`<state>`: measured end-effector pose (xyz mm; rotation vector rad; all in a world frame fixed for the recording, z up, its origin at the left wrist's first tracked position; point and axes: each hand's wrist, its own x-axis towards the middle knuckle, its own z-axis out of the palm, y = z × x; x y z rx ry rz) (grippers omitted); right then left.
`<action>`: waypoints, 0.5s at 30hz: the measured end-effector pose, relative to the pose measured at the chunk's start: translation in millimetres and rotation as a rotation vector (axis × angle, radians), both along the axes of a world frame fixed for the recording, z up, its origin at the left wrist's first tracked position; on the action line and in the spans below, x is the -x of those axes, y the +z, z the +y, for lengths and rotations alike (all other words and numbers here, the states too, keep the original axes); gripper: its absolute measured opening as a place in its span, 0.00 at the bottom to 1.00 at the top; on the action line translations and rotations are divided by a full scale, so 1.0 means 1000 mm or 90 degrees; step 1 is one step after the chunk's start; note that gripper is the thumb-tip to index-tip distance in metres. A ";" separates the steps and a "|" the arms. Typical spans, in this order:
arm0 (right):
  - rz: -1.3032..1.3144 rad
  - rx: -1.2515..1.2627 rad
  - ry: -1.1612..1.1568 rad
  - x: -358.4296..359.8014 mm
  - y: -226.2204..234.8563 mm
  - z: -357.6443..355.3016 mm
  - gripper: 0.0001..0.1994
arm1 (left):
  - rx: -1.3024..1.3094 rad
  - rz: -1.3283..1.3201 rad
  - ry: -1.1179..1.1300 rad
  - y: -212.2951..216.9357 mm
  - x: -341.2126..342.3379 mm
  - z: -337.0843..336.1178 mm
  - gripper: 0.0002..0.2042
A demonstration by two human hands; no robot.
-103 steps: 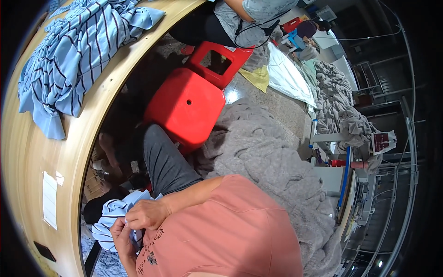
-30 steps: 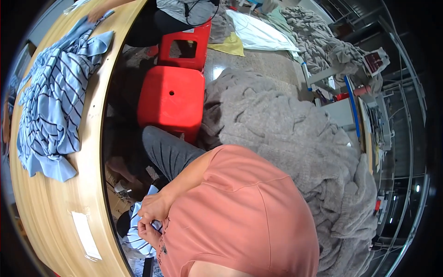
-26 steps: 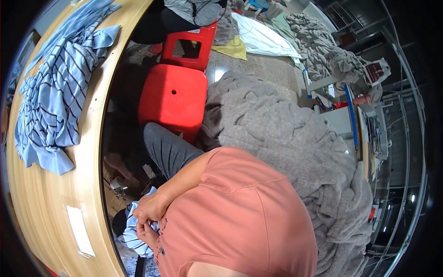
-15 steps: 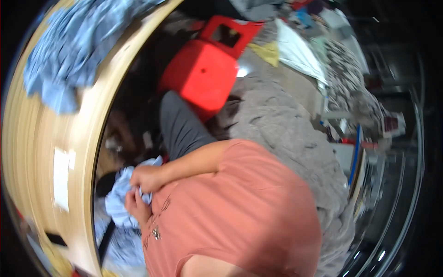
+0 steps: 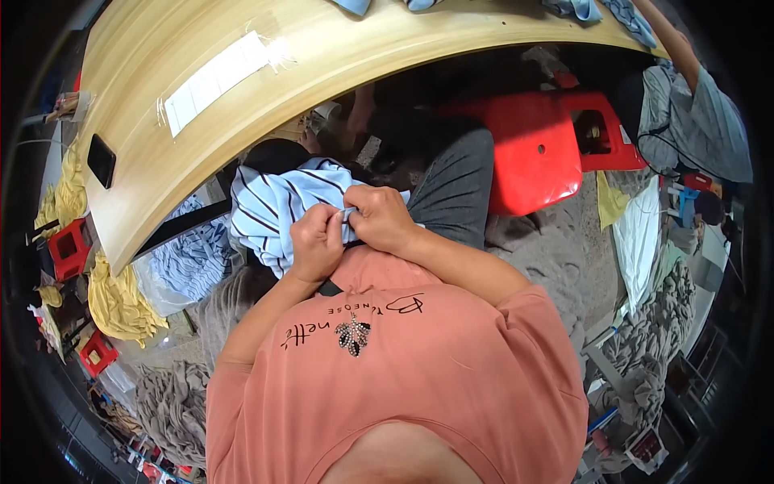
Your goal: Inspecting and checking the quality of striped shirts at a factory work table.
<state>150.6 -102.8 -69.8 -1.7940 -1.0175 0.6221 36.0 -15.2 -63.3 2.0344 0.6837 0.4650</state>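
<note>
On my lap lies a light blue garment with dark stripes, bunched up in soft folds. My left hand is closed, pinching an edge of the cloth between thumb and fingers. Right beside it my right hand is also closed, gripping the same edge, and the knuckles of the two hands almost touch. Only a small bit of fabric shows between them. Most of the garment spreads to the left, beyond my left hand, and part of it hides behind my hands.
A pale wooden table curves ahead, bearing a phone and a taped white sheet. A red stool stands at my right knee. Another person's arm reaches in at far right. Yellow cloth and grey fabric lie left.
The view has swung round, so the table now lies ahead instead of at the left. Both hands stay closed on the striped garment on my lap.
</note>
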 end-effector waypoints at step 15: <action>-0.245 -0.190 0.078 -0.020 -0.003 -0.015 0.16 | 0.137 0.039 0.089 0.023 0.036 0.014 0.06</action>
